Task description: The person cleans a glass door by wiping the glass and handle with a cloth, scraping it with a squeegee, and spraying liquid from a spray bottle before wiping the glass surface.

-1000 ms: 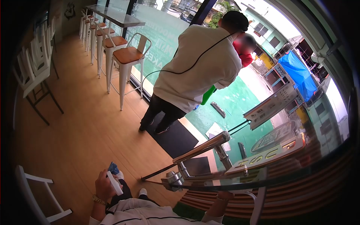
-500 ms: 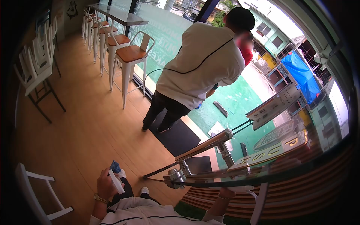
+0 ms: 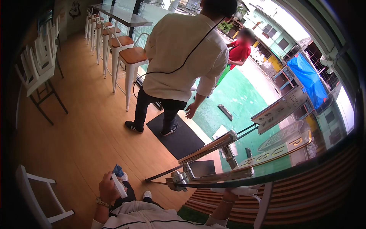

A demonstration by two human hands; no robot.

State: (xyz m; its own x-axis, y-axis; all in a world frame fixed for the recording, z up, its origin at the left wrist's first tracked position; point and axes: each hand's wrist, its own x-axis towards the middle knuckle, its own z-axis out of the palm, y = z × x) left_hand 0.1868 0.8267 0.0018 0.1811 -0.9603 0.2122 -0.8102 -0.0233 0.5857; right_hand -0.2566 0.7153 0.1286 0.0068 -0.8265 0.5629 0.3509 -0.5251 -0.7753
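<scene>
At the lower left, my left hand [image 3: 108, 187] is closed round a white flat rectangular object [image 3: 119, 186]. A crumpled blue cloth [image 3: 117, 170] sticks out just beyond the fingers of that hand. My right hand [image 3: 230, 195] is at the lower middle, by the top of a white chair back [image 3: 244, 190], and seems to touch it. Its fingers are dark and partly hidden, so their grip does not show. Directly ahead of it is a glass door with a metal and wood handle [image 3: 207, 147].
A person in a white shirt [image 3: 187, 57] stands by a black doormat [image 3: 175, 135]. Outside, a person in red [image 3: 240, 51] is on the green floor. Stools [image 3: 133, 55] line a counter [image 3: 122, 15]; white chairs [image 3: 40, 72] stand left, another chair [image 3: 38, 198] nearer.
The person in the white shirt has stepped back to the left, with one arm now lowered. The person in red outside has come into fuller view. My hands have hardly moved.
</scene>
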